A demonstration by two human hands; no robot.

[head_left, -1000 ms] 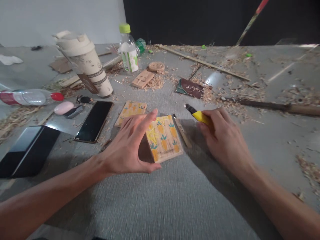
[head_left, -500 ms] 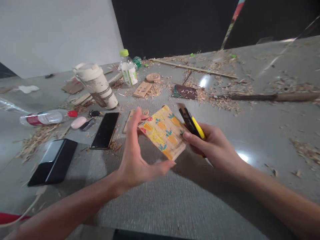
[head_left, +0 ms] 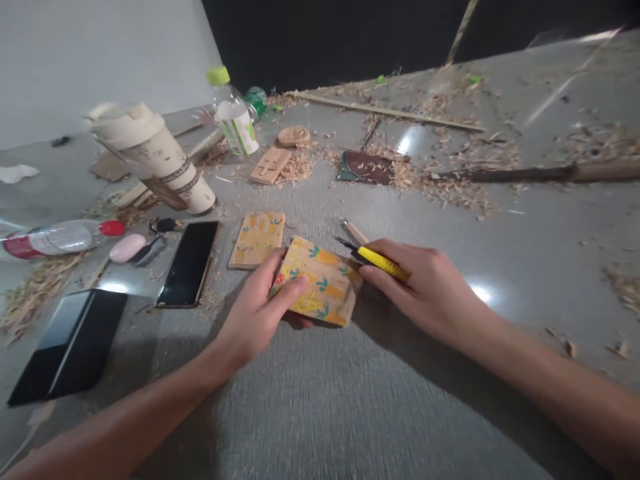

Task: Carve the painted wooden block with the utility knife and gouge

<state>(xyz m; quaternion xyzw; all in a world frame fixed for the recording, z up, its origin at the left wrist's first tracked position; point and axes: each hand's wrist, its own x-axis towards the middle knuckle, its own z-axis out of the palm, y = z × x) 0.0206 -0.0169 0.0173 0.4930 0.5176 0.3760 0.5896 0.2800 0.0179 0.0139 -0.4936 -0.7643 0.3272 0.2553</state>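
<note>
My left hand grips the left side of a wooden block painted with orange and teal carrot-like shapes, thumb on its top face. The block is tilted above the grey table. My right hand is closed around a yellow and black utility knife, its dark tip pointing up and left, close to the block's right edge. Behind the knife lies a pale wooden-handled tool. A second painted wooden piece lies flat behind my left hand.
A black phone, a folded dark device, a pink oval object and a lying bottle are at left. Behind stand a beige cup and a green-capped bottle. Wood shavings surround a brown pouch.
My left hand has gone from spanning the block's corners to gripping its left side. The block has turned and lowered. The knife has tilted lower, and the second painted piece is more exposed.
</note>
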